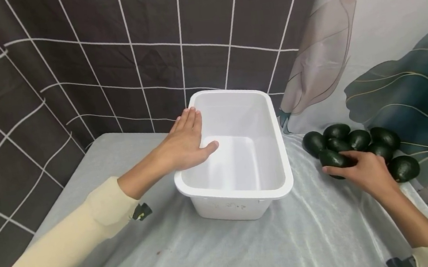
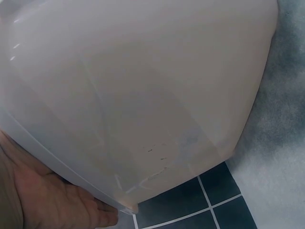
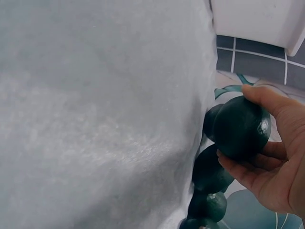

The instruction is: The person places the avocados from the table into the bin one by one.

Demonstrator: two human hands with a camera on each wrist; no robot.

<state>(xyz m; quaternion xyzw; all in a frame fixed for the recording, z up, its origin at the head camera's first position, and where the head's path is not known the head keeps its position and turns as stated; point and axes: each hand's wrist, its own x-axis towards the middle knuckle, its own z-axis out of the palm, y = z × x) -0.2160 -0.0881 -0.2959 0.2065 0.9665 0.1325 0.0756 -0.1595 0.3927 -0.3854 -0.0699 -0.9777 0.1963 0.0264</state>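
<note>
A white plastic tub (image 1: 235, 196) stands on the cloth-covered table with its inside bare. My left hand (image 1: 185, 143) lies on the tub's left rim, fingers straight and thumb over the opening; in the left wrist view the hand (image 2: 62, 200) shows beneath the rim beside the tub's outer wall (image 2: 143, 105). At the right, my right hand (image 1: 367, 172) grips a dark green avocado (image 1: 333, 159) between thumb and fingers. In the right wrist view the held avocado (image 3: 242, 128) sits in the curled fingers, in front of several other avocados (image 3: 209, 171).
Several more avocados (image 1: 379, 137) lie in a cluster around the right hand near the table's right edge. A grey cloth (image 1: 229, 256) covers the table. Behind it hangs a dark curtain with white grid lines (image 1: 153, 29), and a leaf-patterned one (image 1: 405, 92) hangs to the right.
</note>
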